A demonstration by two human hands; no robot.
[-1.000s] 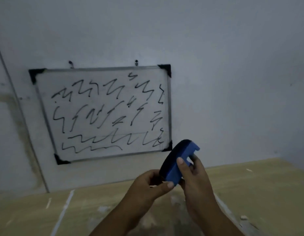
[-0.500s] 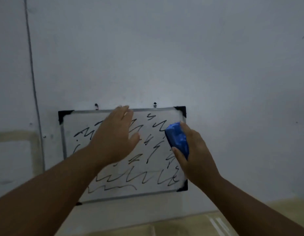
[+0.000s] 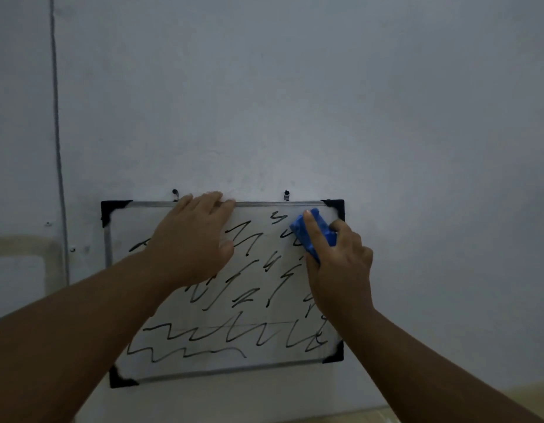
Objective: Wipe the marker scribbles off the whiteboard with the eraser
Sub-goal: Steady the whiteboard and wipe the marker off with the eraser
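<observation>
My left grip point(image 3: 191, 239) has come flat onto the whiteboard point(image 3: 264, 358), steadying it; my right grip point(image 3: 338, 257), clamped on the blue eraser point(image 3: 313, 236), now presses its upper right corner. Scribbles point(image 3: 243, 331) remain, wiping can begin.

Both forearms are bare, no sleeves showing; the left hand point(image 3: 191, 239) and right hand point(image 3: 341, 267) are bare too.

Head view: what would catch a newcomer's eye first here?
The blue eraser, gripped in the right hand at the top right corner of the whiteboard, stands out most. Black scribbles cover the board, which hangs on a bare wall. The left hand lies flat along its top edge.
</observation>
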